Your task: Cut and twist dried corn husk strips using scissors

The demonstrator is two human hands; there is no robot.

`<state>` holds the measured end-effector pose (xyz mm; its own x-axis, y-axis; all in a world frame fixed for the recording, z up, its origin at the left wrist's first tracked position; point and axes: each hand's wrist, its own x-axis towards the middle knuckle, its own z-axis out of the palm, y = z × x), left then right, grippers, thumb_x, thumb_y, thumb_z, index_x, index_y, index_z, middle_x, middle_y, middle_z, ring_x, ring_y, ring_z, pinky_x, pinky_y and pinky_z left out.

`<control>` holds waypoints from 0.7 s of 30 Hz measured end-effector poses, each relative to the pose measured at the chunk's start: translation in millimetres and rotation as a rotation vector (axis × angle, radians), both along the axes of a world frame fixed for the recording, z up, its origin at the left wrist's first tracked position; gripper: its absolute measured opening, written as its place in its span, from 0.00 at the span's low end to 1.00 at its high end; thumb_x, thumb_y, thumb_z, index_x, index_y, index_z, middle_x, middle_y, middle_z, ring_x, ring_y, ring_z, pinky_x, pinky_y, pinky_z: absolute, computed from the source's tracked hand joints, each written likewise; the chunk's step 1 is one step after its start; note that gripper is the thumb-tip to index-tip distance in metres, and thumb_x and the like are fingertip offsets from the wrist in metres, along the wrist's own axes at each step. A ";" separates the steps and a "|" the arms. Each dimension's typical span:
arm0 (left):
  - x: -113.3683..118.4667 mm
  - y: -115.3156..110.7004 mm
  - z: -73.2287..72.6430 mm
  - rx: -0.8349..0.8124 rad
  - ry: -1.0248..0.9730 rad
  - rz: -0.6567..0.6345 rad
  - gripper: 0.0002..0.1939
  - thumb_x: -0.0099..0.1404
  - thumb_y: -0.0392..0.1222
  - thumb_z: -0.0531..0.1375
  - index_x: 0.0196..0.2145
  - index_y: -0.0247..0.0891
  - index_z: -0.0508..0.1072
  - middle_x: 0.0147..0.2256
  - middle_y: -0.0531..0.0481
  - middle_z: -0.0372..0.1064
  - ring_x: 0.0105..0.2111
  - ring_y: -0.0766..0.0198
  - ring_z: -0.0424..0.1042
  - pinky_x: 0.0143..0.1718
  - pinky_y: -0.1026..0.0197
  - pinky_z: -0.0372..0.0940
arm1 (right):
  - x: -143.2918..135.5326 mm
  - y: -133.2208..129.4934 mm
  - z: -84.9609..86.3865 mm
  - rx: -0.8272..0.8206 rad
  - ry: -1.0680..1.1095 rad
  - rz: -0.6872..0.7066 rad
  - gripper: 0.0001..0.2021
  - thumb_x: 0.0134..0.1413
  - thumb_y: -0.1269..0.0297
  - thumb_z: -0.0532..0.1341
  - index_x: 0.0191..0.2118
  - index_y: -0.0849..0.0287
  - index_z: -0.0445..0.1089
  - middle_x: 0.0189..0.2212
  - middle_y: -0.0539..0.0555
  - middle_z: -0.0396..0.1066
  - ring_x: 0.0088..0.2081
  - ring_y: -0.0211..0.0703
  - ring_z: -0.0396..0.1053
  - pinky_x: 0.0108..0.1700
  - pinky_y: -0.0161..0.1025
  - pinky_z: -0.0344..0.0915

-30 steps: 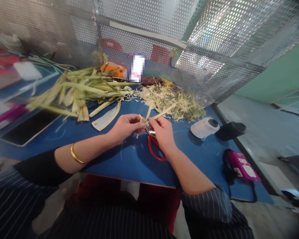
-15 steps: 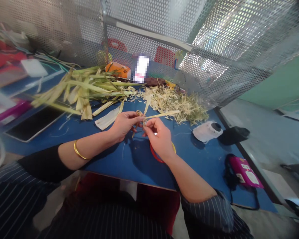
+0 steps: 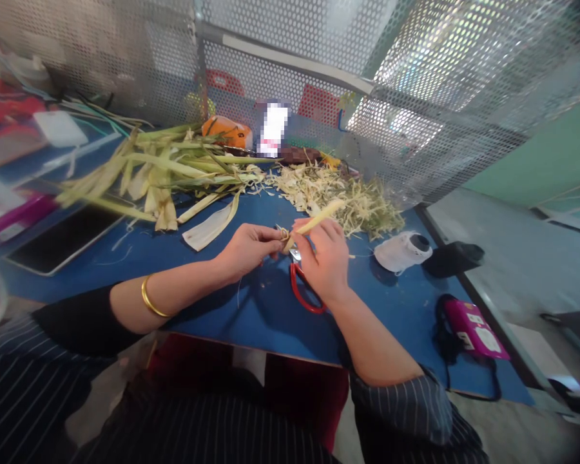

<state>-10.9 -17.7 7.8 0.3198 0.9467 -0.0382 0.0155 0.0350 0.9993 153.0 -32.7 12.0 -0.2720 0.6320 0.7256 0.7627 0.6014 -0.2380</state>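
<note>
My left hand [image 3: 252, 250] pinches a small looped piece of plant strip [image 3: 284, 236] between thumb and fingers, above the blue table. Close on its right, my right hand [image 3: 325, 258] has its thumb and fingers closed on a pale yellow-green strip [image 3: 321, 217], which sticks out up and to the right. The strip's lower end meets the small looped piece. Red-handled scissors [image 3: 297, 290] lie on the table under my right hand, partly hidden by it.
Long green husk leaves [image 3: 174, 164] lie at the back left and shredded strips [image 3: 343, 193] at the back centre. A broad pale husk [image 3: 211, 227], white thread spool [image 3: 402, 253], black spool [image 3: 454, 260], magenta box [image 3: 477, 328] and dark tablet [image 3: 67, 237] surround the hands.
My right hand has moved right and slightly up, turning its fingers over the strip. The strip now tilts more steeply. More of the red scissors shows.
</note>
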 end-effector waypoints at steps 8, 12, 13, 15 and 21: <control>0.1 -2.5 2.8 -0.061 -0.014 -0.104 0.06 0.55 0.39 0.61 0.29 0.36 0.78 0.22 0.51 0.68 0.21 0.70 0.63 0.19 0.68 0.57 | 2.0 6.9 -6.9 -0.238 -0.049 -0.190 0.11 0.60 0.63 0.55 0.26 0.57 0.62 0.22 0.49 0.67 0.25 0.38 0.62 0.33 0.37 0.54; 3.2 -7.0 2.7 0.011 0.039 -0.068 0.06 0.52 0.40 0.65 0.26 0.35 0.77 0.20 0.52 0.66 0.20 0.71 0.62 0.19 0.68 0.55 | 1.3 6.1 -9.2 -0.329 0.024 -0.204 0.11 0.58 0.60 0.56 0.26 0.56 0.64 0.18 0.47 0.64 0.21 0.37 0.58 0.28 0.36 0.49; 4.0 -8.2 3.0 0.034 0.059 -0.053 0.06 0.53 0.41 0.65 0.24 0.35 0.76 0.19 0.53 0.66 0.19 0.71 0.61 0.19 0.68 0.54 | 1.1 6.2 -9.9 -0.338 0.026 -0.206 0.12 0.58 0.59 0.56 0.26 0.56 0.65 0.17 0.47 0.63 0.21 0.37 0.58 0.27 0.36 0.49; 4.5 -9.3 3.7 0.051 0.082 -0.032 0.07 0.54 0.41 0.64 0.23 0.34 0.76 0.19 0.52 0.67 0.18 0.72 0.60 0.18 0.68 0.53 | 1.0 6.8 -10.6 -0.350 0.035 -0.200 0.12 0.59 0.57 0.55 0.27 0.56 0.66 0.17 0.47 0.64 0.21 0.38 0.59 0.28 0.36 0.50; -3.0 2.0 3.6 -0.084 -0.051 0.024 0.11 0.54 0.47 0.65 0.30 0.35 0.79 0.27 0.46 0.75 0.19 0.71 0.64 0.17 0.67 0.51 | 7.1 6.8 -0.6 -0.075 0.100 -0.162 0.11 0.60 0.57 0.56 0.41 0.56 0.69 0.36 0.56 0.73 0.40 0.46 0.69 0.43 0.42 0.60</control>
